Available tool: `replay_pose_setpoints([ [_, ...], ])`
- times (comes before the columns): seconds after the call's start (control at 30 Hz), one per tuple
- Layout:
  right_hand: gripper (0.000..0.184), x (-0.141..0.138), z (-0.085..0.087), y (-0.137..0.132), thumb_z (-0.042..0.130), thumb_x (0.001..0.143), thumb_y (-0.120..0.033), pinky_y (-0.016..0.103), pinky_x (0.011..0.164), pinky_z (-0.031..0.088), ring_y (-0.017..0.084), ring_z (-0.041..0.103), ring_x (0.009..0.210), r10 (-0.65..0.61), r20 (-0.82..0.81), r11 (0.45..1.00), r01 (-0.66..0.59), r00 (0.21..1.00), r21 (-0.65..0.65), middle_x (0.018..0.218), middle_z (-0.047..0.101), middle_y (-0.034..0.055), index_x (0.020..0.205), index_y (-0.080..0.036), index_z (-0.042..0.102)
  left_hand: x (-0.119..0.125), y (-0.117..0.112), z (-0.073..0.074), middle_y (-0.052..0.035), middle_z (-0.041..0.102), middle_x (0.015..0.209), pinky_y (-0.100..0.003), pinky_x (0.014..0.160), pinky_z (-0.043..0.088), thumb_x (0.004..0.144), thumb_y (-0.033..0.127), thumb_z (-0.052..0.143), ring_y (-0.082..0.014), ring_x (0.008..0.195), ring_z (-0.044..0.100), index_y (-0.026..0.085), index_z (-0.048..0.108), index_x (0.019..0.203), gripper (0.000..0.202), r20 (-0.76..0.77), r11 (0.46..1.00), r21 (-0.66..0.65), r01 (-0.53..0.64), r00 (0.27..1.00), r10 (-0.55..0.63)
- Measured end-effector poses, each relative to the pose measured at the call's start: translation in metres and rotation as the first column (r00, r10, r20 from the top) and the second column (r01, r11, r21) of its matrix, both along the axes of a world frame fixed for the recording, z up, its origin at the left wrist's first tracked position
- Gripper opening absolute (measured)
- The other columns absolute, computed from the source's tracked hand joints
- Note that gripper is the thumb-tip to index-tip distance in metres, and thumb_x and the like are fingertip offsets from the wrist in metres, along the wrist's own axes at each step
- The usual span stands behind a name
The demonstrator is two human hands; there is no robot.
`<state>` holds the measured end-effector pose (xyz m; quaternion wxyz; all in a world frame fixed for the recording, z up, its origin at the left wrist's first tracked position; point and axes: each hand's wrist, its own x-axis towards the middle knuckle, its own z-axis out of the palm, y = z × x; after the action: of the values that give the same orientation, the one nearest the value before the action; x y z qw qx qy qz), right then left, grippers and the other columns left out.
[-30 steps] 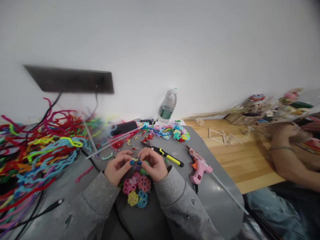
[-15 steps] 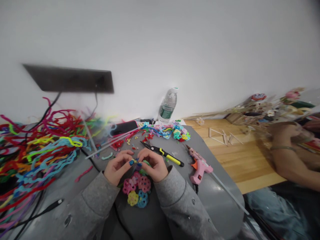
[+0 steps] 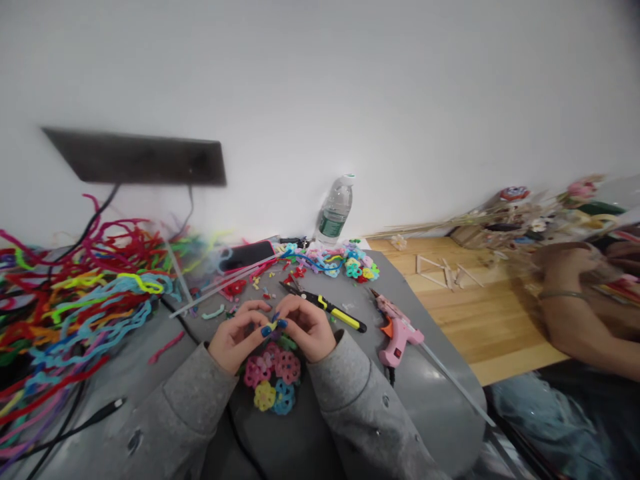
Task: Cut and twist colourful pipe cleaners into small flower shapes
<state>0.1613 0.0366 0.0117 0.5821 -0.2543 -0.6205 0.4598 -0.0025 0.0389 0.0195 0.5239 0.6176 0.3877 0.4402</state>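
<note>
My left hand and my right hand meet over the grey table, fingertips pinched together on a small yellow pipe-cleaner piece. Both hands have blue nails and grey sleeves. Just below them lies a cluster of pipe-cleaner flowers in pink, yellow and blue. A green bit shows under my right hand.
A heap of coloured pipe cleaners fills the left. Yellow-handled pliers, a pink glue gun, more small flowers, a phone and a water bottle lie behind. Another person's arm rests at the right by a wooden table.
My hands stay pinched on the yellow piece, shifting only slightly. The view has drifted a little.
</note>
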Motion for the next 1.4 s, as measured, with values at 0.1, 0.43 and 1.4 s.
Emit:
replay_pose_setpoints([
  [0.1, 0.019, 0.000, 0.000, 0.001, 0.059, 0.083, -0.037, 0.030, 0.065, 0.044, 0.016, 0.053, 0.072, -0.029, -0.015, 0.999, 0.029, 0.999, 0.033, 0.076, 0.055, 0.0043, 0.079, -0.019, 0.059, -0.001, 0.000, -0.003, -0.0135, 0.059, 0.095, -0.038, 0.088, 0.042, 0.067, 0.053, 0.067, -0.0273, 0.097, 0.055, 0.014, 0.068, 0.067, 0.040, 0.019, 0.999, -0.045, 0.002, 1.000, -0.001],
  [0.43, 0.015, -0.002, 0.003, 0.000, 0.060, 0.082, -0.032, 0.027, 0.061, 0.046, 0.014, 0.053, 0.070, -0.028, 0.068, 0.998, 0.025, 0.997, 0.050, 0.078, 0.053, 0.0043, 0.080, -0.017, 0.059, -0.002, 0.002, -0.011, -0.0125, 0.062, 0.088, -0.037, 0.086, 0.040, 0.066, 0.044, 0.071, -0.0269, 0.096, 0.056, 0.014, 0.066, 0.062, 0.031, 0.041, 0.995, 0.018, -0.101, 0.994, 0.101],
  [1.4, 0.014, -0.007, 0.015, -0.013, 0.055, 0.072, -0.005, 0.025, 0.056, 0.049, 0.014, 0.061, 0.063, -0.471, 0.229, 0.834, 0.346, 0.852, 0.429, 0.069, 0.063, 0.0052, 0.067, -0.018, 0.055, -0.002, -0.001, -0.010, -0.0118, 0.054, 0.091, -0.030, 0.066, 0.041, 0.064, 0.046, 0.070, -0.0243, 0.087, 0.055, 0.015, 0.054, 0.053, 0.037, 0.129, 0.999, -0.032, 0.001, 0.992, 0.003],
])
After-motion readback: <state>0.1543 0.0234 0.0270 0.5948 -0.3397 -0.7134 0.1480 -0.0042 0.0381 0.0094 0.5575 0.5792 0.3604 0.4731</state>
